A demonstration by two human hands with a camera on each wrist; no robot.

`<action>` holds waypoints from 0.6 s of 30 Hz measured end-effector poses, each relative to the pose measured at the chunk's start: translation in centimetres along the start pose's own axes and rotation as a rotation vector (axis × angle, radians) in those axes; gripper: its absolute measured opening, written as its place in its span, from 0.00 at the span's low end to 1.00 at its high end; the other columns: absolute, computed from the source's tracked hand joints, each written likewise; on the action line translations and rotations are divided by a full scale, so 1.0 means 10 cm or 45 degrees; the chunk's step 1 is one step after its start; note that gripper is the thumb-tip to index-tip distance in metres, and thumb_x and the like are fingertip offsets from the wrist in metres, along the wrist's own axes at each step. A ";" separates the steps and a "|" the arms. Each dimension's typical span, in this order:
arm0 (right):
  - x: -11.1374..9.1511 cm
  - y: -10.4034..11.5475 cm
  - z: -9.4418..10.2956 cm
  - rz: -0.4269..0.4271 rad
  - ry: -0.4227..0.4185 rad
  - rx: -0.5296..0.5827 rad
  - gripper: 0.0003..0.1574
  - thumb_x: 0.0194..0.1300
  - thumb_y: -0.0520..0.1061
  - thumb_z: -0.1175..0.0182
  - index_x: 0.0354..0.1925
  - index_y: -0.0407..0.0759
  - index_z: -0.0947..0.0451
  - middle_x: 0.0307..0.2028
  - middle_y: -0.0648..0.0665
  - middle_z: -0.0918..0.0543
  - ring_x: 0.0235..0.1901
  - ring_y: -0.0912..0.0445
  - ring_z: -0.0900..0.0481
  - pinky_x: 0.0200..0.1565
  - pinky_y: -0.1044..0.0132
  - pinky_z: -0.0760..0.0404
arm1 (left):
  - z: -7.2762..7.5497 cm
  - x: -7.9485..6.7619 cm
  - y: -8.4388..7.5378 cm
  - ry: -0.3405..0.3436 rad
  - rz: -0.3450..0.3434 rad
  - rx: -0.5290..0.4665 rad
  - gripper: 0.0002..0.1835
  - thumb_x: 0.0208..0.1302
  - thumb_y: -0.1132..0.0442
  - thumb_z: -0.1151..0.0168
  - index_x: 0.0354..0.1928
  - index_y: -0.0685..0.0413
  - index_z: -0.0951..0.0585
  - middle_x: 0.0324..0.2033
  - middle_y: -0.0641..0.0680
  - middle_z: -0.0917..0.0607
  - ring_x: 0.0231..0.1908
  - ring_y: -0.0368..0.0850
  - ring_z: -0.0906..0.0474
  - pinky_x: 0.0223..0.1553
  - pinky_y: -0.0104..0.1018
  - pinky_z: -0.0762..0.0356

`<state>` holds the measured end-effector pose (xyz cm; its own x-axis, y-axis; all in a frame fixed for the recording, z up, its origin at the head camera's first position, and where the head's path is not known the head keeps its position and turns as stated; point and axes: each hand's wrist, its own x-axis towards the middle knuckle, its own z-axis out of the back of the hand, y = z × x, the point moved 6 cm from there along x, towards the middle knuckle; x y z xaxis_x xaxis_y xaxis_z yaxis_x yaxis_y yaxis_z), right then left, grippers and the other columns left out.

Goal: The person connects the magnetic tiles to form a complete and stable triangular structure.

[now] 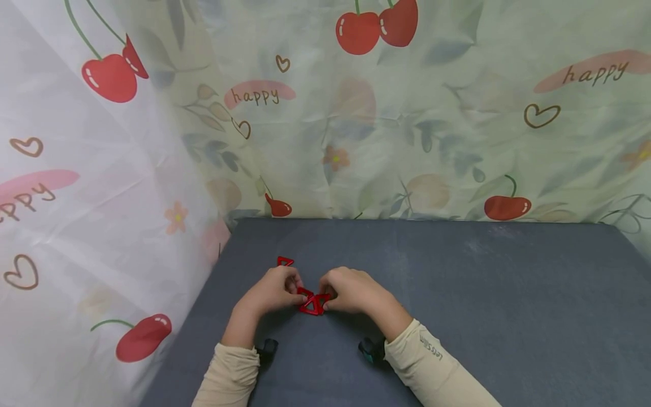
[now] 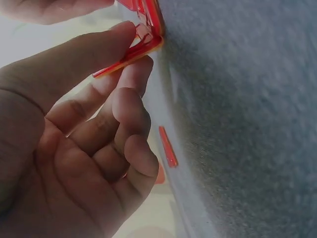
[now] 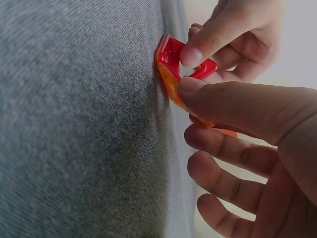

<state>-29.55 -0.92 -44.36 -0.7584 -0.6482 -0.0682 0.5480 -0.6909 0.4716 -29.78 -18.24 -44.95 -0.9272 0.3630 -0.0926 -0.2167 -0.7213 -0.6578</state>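
Note:
Several red triangular frame tiles, which look like magnetic building tiles, are joined edge to edge low over the grey table. My left hand (image 1: 275, 289) pinches the left tile (image 2: 130, 58) between thumb and fingers, its other fingers loosely curled. From the other side my right hand (image 1: 352, 290) pinches the right tile (image 3: 172, 89), which looks orange in the right wrist view. Between them the middle tile (image 1: 310, 311) sits at the table surface, with the two outer tiles tilted up from it. Fingertips cover parts of the outer tiles.
Another red triangular tile (image 1: 286, 259) lies on the grey table (image 1: 458, 316), just beyond the left hand. A printed curtain (image 1: 386, 141) hangs along the back and left edges. Small black devices (image 1: 268, 349) are worn at both wrists.

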 end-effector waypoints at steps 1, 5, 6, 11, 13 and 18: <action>0.00 0.00 0.00 0.002 0.000 -0.001 0.09 0.64 0.47 0.23 0.43 0.52 0.11 0.29 0.57 0.19 0.28 0.62 0.23 0.32 0.64 0.23 | -0.01 0.00 -0.01 0.006 -0.003 -0.001 0.09 0.62 0.66 0.22 0.37 0.57 0.16 0.24 0.50 0.17 0.25 0.41 0.23 0.30 0.36 0.24; 0.00 0.00 0.00 0.005 -0.002 -0.009 0.09 0.64 0.47 0.23 0.42 0.52 0.11 0.29 0.57 0.19 0.28 0.62 0.24 0.32 0.64 0.23 | -0.02 0.00 -0.04 0.030 0.007 -0.015 0.10 0.60 0.66 0.21 0.38 0.56 0.16 0.25 0.49 0.17 0.26 0.42 0.22 0.31 0.38 0.23; 0.00 0.00 0.00 0.005 -0.002 -0.009 0.09 0.64 0.47 0.23 0.42 0.52 0.11 0.29 0.57 0.19 0.28 0.62 0.24 0.33 0.64 0.23 | -0.02 -0.01 -0.04 0.039 0.009 -0.022 0.10 0.59 0.66 0.21 0.38 0.56 0.16 0.25 0.50 0.16 0.26 0.42 0.21 0.32 0.38 0.23; 0.01 0.02 0.00 0.007 0.003 -0.006 0.09 0.64 0.47 0.23 0.43 0.53 0.11 0.31 0.57 0.17 0.29 0.62 0.22 0.34 0.63 0.21 | 0.00 -0.03 -0.03 0.085 0.016 -0.048 0.11 0.58 0.69 0.21 0.38 0.58 0.16 0.27 0.51 0.15 0.29 0.43 0.19 0.34 0.39 0.20; 0.01 0.03 0.00 0.019 0.001 -0.003 0.09 0.65 0.48 0.23 0.44 0.53 0.11 0.33 0.56 0.15 0.31 0.62 0.21 0.36 0.63 0.20 | 0.00 -0.04 -0.03 0.099 0.014 -0.056 0.10 0.58 0.70 0.22 0.38 0.58 0.16 0.28 0.51 0.14 0.29 0.43 0.18 0.34 0.38 0.19; 0.02 0.08 0.00 0.087 -0.013 0.038 0.06 0.66 0.47 0.24 0.41 0.53 0.11 0.34 0.58 0.14 0.32 0.63 0.21 0.37 0.65 0.20 | 0.00 -0.03 -0.03 0.133 -0.019 -0.060 0.08 0.58 0.70 0.23 0.36 0.57 0.15 0.29 0.50 0.13 0.30 0.43 0.17 0.34 0.38 0.18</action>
<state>-29.23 -1.60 -43.96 -0.7233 -0.6900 -0.0260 0.5878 -0.6351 0.5012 -29.40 -18.08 -44.73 -0.8866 0.4346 -0.1581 -0.2133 -0.6876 -0.6940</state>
